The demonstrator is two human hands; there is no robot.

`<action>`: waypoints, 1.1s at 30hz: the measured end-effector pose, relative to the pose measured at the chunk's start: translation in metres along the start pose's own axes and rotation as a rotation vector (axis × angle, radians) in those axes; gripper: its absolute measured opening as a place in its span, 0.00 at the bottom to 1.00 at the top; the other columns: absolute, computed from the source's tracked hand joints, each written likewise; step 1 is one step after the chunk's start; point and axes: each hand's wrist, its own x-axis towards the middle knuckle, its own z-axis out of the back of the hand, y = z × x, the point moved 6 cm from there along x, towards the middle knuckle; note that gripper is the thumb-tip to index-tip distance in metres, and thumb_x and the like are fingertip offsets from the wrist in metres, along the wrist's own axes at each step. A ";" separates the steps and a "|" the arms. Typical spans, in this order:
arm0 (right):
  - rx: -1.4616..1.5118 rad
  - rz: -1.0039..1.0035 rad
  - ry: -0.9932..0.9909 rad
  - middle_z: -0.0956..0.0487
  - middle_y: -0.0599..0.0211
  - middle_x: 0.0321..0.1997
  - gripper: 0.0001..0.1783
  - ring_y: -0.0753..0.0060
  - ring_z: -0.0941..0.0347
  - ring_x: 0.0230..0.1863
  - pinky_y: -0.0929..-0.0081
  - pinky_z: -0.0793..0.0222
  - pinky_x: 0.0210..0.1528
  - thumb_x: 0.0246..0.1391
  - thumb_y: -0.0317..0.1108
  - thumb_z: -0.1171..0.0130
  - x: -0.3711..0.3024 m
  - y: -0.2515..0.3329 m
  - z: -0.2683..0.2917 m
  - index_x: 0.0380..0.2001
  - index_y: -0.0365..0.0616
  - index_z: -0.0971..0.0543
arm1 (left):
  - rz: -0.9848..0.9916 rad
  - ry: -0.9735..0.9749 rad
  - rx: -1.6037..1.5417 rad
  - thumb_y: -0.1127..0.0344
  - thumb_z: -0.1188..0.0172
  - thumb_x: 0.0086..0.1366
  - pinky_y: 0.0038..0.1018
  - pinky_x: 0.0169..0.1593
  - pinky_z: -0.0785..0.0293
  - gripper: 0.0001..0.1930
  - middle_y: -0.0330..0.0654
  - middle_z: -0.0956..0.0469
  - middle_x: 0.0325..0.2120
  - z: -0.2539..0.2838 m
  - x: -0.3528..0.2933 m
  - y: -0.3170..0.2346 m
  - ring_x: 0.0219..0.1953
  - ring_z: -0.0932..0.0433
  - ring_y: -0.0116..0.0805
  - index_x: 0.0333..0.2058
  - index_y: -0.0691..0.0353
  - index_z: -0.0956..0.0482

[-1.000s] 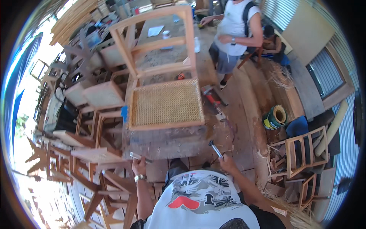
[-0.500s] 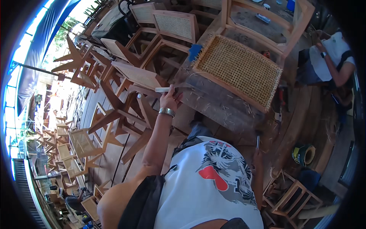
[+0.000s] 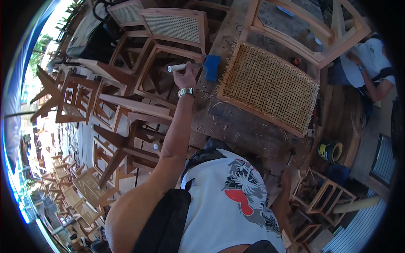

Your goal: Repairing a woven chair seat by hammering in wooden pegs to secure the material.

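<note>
My left hand (image 3: 185, 76) is closed round a tool with a thick white handle (image 3: 176, 68). Its thin far end points toward a blue block-shaped thing (image 3: 211, 67) at the table's left edge; I cannot tell whether they touch. Low on the right, my right hand (image 3: 286, 179) is closed round a slim tool with a metal shaft (image 3: 291, 159), its head hard to make out. Ahead of me a wooden chair lies on the table, with its woven cane seat (image 3: 270, 86) facing up and ragged strand ends along the rim. Its bare wooden frame (image 3: 291, 40) rises beyond the seat.
Cane scraps litter the worktable (image 3: 236, 122). On the left stand cane-backed chairs (image 3: 173, 27) and stacked chair frames (image 3: 122, 147). A person (image 3: 371, 67) sits at the far right. A yellow-and-black can (image 3: 330, 151) and a small wooden frame (image 3: 331, 198) are to my right.
My left hand has moved forward along the table edge with the white-handled tool, closer to the blue thing. My right hand stays low at the right with its tool. The whole view has shifted.
</note>
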 end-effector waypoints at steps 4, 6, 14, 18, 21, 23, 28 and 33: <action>0.052 0.002 -0.035 0.35 0.66 0.11 0.30 0.67 0.40 0.08 0.69 0.45 0.11 0.64 0.60 0.65 0.013 -0.013 -0.002 0.30 0.44 0.28 | -0.341 -0.011 0.755 0.59 0.33 0.57 0.40 0.36 0.24 0.19 0.51 0.19 0.27 -0.021 0.026 0.016 0.33 0.18 0.49 0.37 0.66 0.28; 0.059 -0.042 -0.072 0.36 0.67 0.10 0.31 0.68 0.40 0.08 0.69 0.46 0.10 0.64 0.61 0.66 0.017 -0.019 -0.003 0.29 0.44 0.28 | -0.303 0.114 0.860 0.58 0.35 0.58 0.43 0.36 0.24 0.18 0.53 0.19 0.28 -0.041 0.012 0.035 0.34 0.19 0.53 0.37 0.66 0.28; 0.100 -0.135 -0.063 0.35 0.67 0.11 0.28 0.67 0.38 0.10 0.67 0.44 0.13 0.63 0.59 0.62 -0.025 0.031 -0.015 0.26 0.44 0.30 | -0.175 0.461 0.820 0.55 0.34 0.57 0.44 0.36 0.26 0.19 0.54 0.20 0.29 0.002 -0.031 0.112 0.31 0.20 0.55 0.35 0.66 0.26; 0.090 -0.139 -0.018 0.36 0.67 0.10 0.29 0.66 0.40 0.07 0.67 0.45 0.10 0.63 0.61 0.62 -0.035 0.040 -0.013 0.27 0.45 0.30 | 0.057 0.279 0.564 0.56 0.34 0.60 0.32 0.32 0.24 0.18 0.45 0.20 0.28 0.026 -0.023 0.077 0.26 0.20 0.37 0.37 0.67 0.26; 0.059 -0.154 -0.015 0.37 0.67 0.09 0.29 0.66 0.41 0.06 0.67 0.46 0.09 0.63 0.61 0.62 -0.037 0.029 -0.004 0.25 0.46 0.31 | 0.172 0.162 0.279 0.57 0.37 0.64 0.22 0.28 0.23 0.15 0.39 0.19 0.29 0.032 -0.027 0.050 0.24 0.21 0.26 0.36 0.64 0.26; 0.073 -0.138 -0.028 0.38 0.68 0.09 0.29 0.67 0.41 0.05 0.67 0.47 0.08 0.63 0.61 0.62 -0.033 0.021 0.002 0.24 0.47 0.32 | 0.207 0.120 0.232 0.56 0.37 0.64 0.23 0.28 0.24 0.15 0.38 0.20 0.29 0.032 -0.032 0.029 0.27 0.21 0.25 0.37 0.63 0.25; 0.058 -0.170 0.035 0.30 0.58 0.13 0.31 0.56 0.31 0.12 0.59 0.38 0.14 0.63 0.61 0.60 -0.061 -0.015 0.010 0.23 0.43 0.28 | 0.324 0.328 0.373 0.56 0.38 0.65 0.22 0.30 0.27 0.14 0.34 0.20 0.31 0.020 -0.038 0.015 0.32 0.22 0.22 0.40 0.60 0.23; -0.744 0.483 0.046 0.23 0.46 0.26 0.25 0.43 0.25 0.32 0.55 0.34 0.33 0.60 0.53 0.50 -0.108 0.050 -0.034 0.31 0.37 0.23 | 0.307 0.463 0.311 0.63 0.36 0.63 0.17 0.32 0.28 0.13 0.31 0.20 0.31 0.027 -0.048 -0.010 0.33 0.23 0.18 0.45 0.59 0.21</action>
